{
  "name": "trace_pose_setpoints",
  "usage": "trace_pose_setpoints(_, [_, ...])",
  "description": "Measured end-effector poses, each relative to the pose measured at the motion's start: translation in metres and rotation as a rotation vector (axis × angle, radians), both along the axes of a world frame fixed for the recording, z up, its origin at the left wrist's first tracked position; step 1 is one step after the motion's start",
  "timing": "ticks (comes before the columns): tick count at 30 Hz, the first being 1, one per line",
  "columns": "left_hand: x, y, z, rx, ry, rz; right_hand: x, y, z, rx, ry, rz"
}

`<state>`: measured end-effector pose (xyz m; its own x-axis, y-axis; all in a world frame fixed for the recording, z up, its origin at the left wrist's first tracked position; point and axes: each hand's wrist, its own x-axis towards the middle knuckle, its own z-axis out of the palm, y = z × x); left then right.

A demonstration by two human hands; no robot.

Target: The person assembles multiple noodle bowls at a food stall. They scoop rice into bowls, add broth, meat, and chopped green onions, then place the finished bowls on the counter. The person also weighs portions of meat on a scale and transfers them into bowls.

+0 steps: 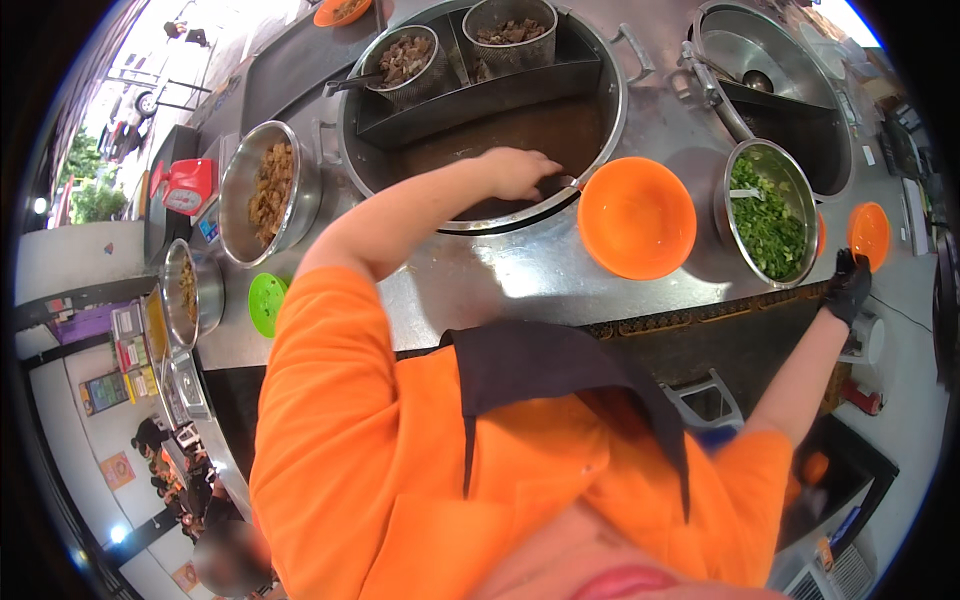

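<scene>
My bare left hand [520, 173] reaches over the near rim of a large steel pot [372, 172] of brown broth. Its fingers curl at the rim around something dark, mostly hidden, perhaps a handle. Just to the right sits a large orange bowl [637, 218] on the steel counter. Out at the far right, my black-gloved right hand [848, 286] grips the lower edge of a smaller orange bowl [869, 236]. Between the two orange bowls stands a steel bowl [730, 215] of chopped green herbs [768, 222], with a light utensil in it.
Two mesh strainer baskets [418, 93] of meat hang in the pot's far part. Left on the counter are a steel bowl [233, 205] of brown chunks, a green dish [266, 304] and a red scale [187, 187]. A second divided pot [850, 165] with a ladle [757, 80] stands back right.
</scene>
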<state>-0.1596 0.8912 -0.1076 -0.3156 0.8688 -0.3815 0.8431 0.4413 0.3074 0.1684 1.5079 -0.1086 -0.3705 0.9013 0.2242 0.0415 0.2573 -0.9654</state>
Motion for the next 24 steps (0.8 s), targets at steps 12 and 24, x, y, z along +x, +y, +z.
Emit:
trace_pose_setpoints(12, [-0.067, -0.097, -0.008, 0.683, -0.502, 1.130, -0.036, -0.374, 0.099, -0.996, 0.267, 0.617])
trace_pose_setpoints(24, [0.030, -0.133, 0.057, 0.449, 0.123, 0.156, -0.059, -0.537, 0.064, -1.030, 0.019, 0.914])
